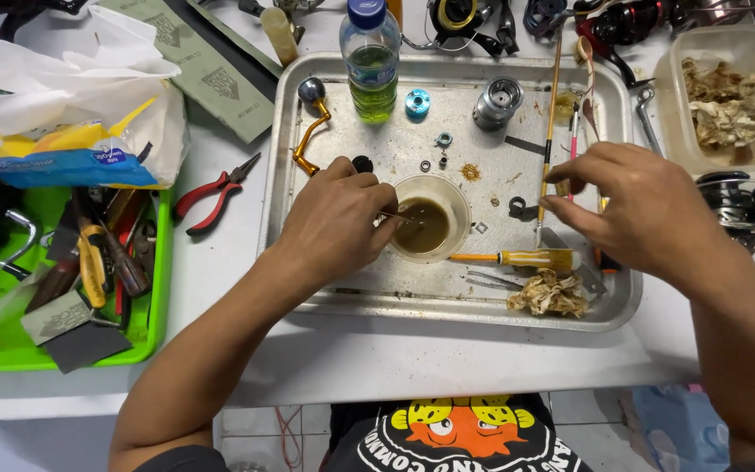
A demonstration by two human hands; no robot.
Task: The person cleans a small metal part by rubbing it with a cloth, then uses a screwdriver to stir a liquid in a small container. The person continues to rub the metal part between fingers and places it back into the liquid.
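My left hand (pixel 335 225) pinches a thin metal pick whose tip dips into a small clear cup (pixel 434 218) of brown liquid in the middle of a metal tray (pixel 447 306). My right hand (pixel 635 205) hovers over the tray's right side, fingertips closing on the thin tools (pixel 549 131) lying there; what it grips is unclear. A yellow-handled brush (pixel 517 259) lies just below it. A gold reel handle (pixel 310 131) sits behind my left hand.
On the tray stand a bottle of green liquid (pixel 371 61), a grey spool (pixel 496 103), a blue part (pixel 418 102), small washers and a dirty rag (pixel 550 293). Red pliers (pixel 213 194) and a green tool tray (pixel 63 262) lie left. A plastic tub (pixel 727 96) sits right.
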